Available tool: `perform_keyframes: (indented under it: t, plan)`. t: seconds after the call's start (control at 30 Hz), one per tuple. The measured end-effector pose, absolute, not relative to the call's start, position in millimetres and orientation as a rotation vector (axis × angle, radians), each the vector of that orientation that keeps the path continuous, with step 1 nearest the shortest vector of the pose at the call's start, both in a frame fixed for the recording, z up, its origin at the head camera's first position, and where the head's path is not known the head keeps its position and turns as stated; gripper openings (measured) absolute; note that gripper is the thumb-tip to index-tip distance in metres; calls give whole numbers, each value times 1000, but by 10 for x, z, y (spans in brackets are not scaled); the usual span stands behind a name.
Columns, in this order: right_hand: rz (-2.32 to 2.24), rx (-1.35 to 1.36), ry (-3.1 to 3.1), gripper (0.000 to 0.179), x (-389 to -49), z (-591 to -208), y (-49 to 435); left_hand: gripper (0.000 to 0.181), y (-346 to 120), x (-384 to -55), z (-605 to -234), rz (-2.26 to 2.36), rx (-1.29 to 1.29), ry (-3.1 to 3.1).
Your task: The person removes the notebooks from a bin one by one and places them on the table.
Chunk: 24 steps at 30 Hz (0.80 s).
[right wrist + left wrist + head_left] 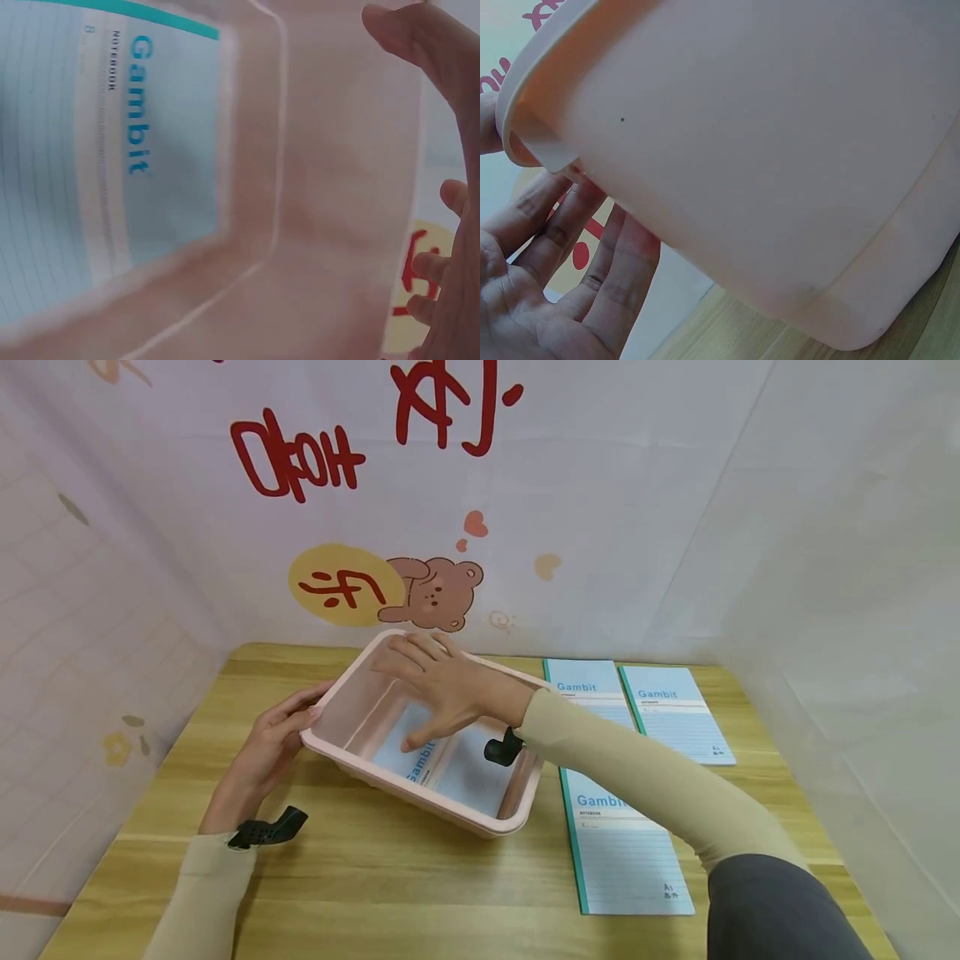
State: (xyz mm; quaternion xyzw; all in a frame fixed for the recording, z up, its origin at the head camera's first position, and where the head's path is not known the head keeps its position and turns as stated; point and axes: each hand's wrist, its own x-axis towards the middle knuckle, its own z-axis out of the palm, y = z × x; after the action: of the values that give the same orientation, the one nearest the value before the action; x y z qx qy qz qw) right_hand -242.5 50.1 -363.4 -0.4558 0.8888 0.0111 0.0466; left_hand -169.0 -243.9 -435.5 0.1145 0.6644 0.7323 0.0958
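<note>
A pale pink plastic bin (420, 795) is tilted above the wooden table, with a light blue Gambit notebook (480, 777) lying flat on its floor. My left hand (276, 735) grips the bin at its left corner, thumb on the rim and fingers against the outer wall; the left wrist view shows those fingers (626, 277) under the lip. Over the bin's opening, my right hand (450, 685) is spread, its fingers near the far rim. In the right wrist view, the thumb (397, 34) stands out over the bin's inner wall; whether the fingers touch the rim, I cannot tell.
Three more Gambit notebooks lie on the table right of the bin: one at the back right (678, 714), one behind my right forearm (585, 677), one in front (630, 868). A printed cloth wall (600, 527) stands along the table's back edge.
</note>
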Motion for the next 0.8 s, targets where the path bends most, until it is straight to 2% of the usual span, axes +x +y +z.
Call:
perform_keyframes:
  t: [0.43, 0.8]
  plan:
    - [192, -1379, 2528, 112, -2448, -3976, 245, 47, -2438, -1671, -4365, 2152, 340, 1987]
    - [511, -1477, 2442, 92, -2406, -4302, 27, 47, -2426, -1669, -4360, 2157, 346, 1995]
